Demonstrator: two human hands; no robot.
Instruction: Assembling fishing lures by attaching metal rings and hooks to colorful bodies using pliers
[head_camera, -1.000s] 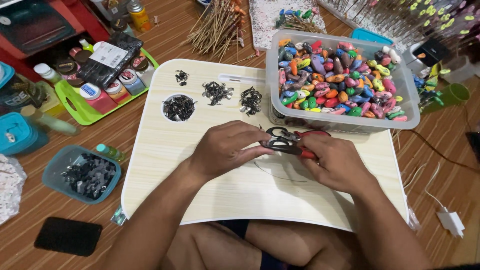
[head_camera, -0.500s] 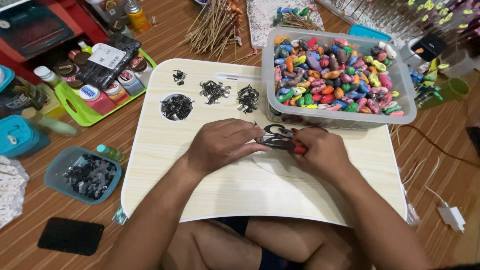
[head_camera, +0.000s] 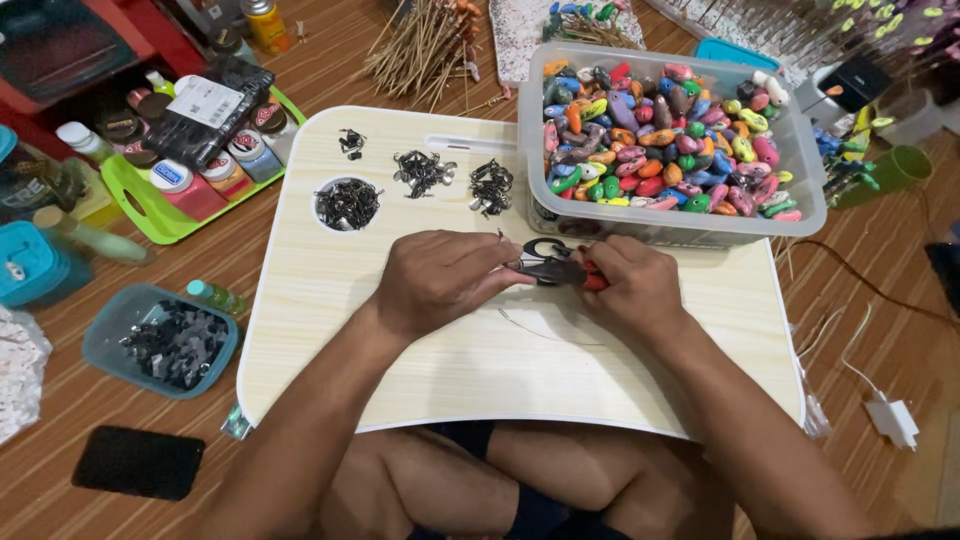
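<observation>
My right hand (head_camera: 632, 287) grips small pliers (head_camera: 553, 267) with red handles, their black jaws pointing left. My left hand (head_camera: 437, 279) meets the jaws, its fingertips pinched on a thin wire (head_camera: 548, 337) that curves over the light wooden lap table (head_camera: 400, 350). What the fingertips hold at the jaws is too small to make out. A clear plastic bin (head_camera: 668, 135) full of colourful oval beads stands just beyond my right hand. Small piles of dark metal hooks (head_camera: 423, 171) lie beyond my left hand, and a round recess (head_camera: 348, 204) in the table holds more.
A green tray (head_camera: 165, 215) with jars and a black packet sits at the left. A blue tub (head_camera: 165, 340) of dark parts and a black phone (head_camera: 138, 461) lie on the floor at the near left. A bundle of sticks (head_camera: 425, 40) lies at the back. A white charger (head_camera: 893, 418) lies at the right.
Both hands stay together at the pliers; only the fingers shift a little. The view has moved slightly.
</observation>
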